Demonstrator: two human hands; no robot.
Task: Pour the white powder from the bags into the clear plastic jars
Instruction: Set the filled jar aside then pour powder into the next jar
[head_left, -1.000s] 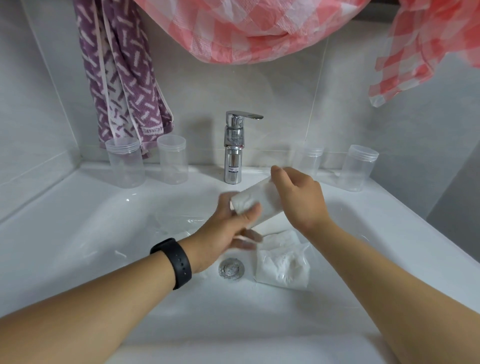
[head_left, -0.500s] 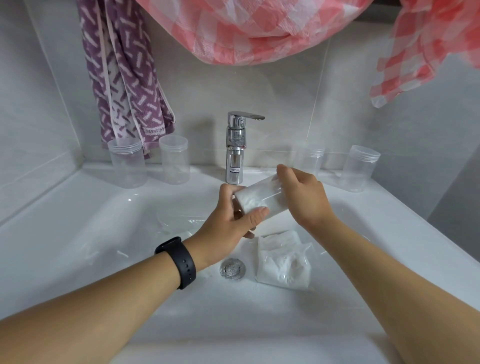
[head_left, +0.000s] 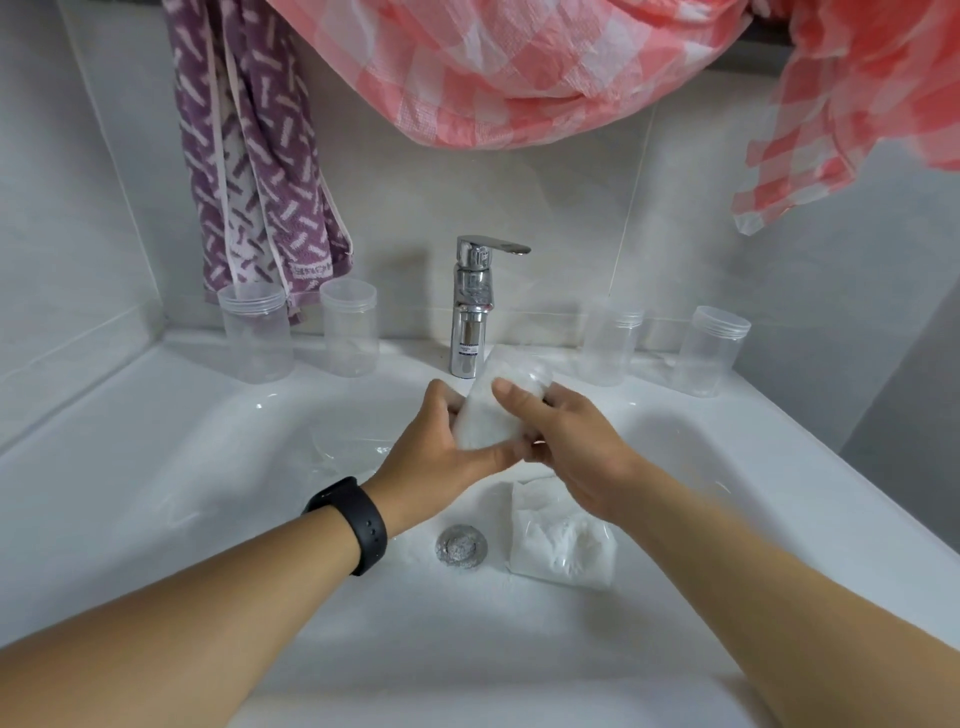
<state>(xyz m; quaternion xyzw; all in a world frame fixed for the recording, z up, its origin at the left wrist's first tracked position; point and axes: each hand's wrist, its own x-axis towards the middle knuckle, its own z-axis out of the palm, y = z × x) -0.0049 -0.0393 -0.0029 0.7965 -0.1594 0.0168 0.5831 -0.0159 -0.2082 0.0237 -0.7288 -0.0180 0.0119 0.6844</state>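
Over the white basin, both hands hold a clear jar that looks full of white powder. It tilts with its top toward the tap. My left hand grips its lower left side, and my right hand wraps it from the right, fingers curled over the front. A crumpled plastic bag with white powder lies in the basin beside the drain. Two empty clear jars stand on the back ledge at left. Two more clear jars stand at right.
A chrome tap rises at the back centre, just behind the held jar. The drain sits low in the sink. A clear lid-like piece lies in the basin at left. A purple towel and pink checked cloth hang above.
The held jar has swung from lying sideways to more upright and moved back toward the tap. Both hands shifted their hold around it.
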